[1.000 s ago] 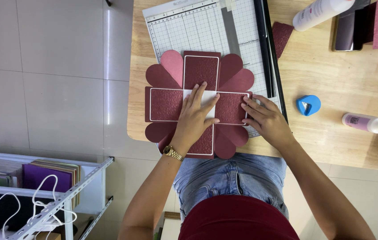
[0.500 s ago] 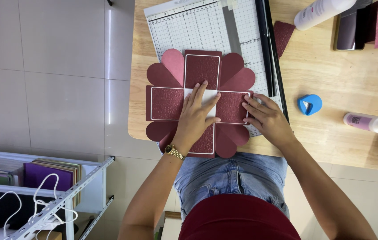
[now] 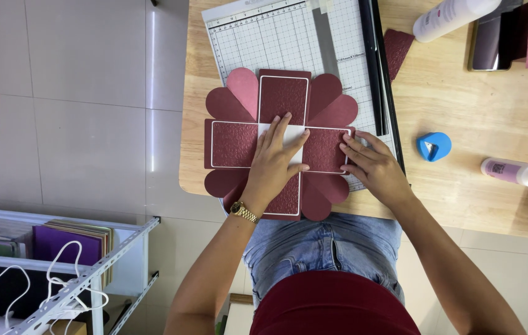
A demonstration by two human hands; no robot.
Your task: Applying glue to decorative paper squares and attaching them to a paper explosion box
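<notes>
1. On the wooden counter, near its front edge, a dark red card template lies spread flat, partly over a gridded paper trimmer. Shape: a cross of square panels with heart-shaped lobes in the four corners.
2. Done, as far as it shows: the cross and lobes are cut out; the top, left and right squares carry embossed dark red insets with thin white borders; one upper-left lobe is a lighter pink.
3. Left, by my reading: the centre square shows white with no red inset visible on it. The bottom panel is largely hidden by the wrist, so its state cannot be told.
4. Left hand: open flat, fingers spread, palm down on the centre square, pressing rather than gripping; nothing held. Gold watch on the wrist.
5. Right hand: fingers loosely curled, tips resting on the outer edge of the right panel; it encloses nothing.
6. Nearby, well apart from both hands: a blue corner punch, a glue bottle lying on its side, a white bottle at the far edge, a spare red scrap.
</notes>
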